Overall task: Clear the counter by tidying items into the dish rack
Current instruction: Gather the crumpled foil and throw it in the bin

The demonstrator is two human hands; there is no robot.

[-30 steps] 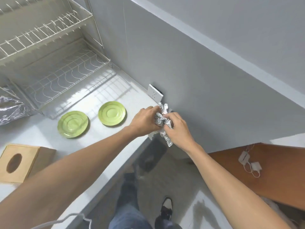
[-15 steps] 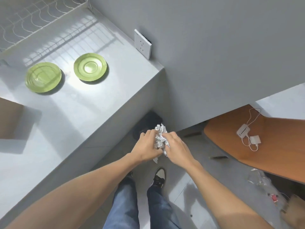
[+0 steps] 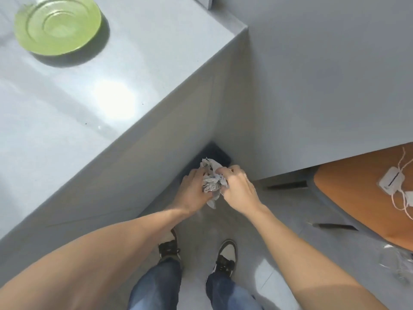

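Note:
A crumpled wad of silver foil (image 3: 211, 183) is squeezed between both hands, low down beside the counter's end. My left hand (image 3: 192, 191) grips it from the left and my right hand (image 3: 238, 187) from the right. Just beyond the foil, on the floor in the corner, stands a dark bin (image 3: 214, 154), partly hidden by the foil and my hands. One green plate (image 3: 57, 24) lies on the grey counter (image 3: 93, 104) at the top left. The dish rack is out of view.
A grey wall (image 3: 324, 86) rises to the right of the counter's end. An orange table (image 3: 362, 195) with white chargers and cables (image 3: 392, 182) is at the right. My two shoes (image 3: 225, 256) stand on the grey floor below the hands.
The view has tipped down and moved closer; the dish rack and second plate have left the frame. Both hands have carried the foil down off the counter toward the dark bin.

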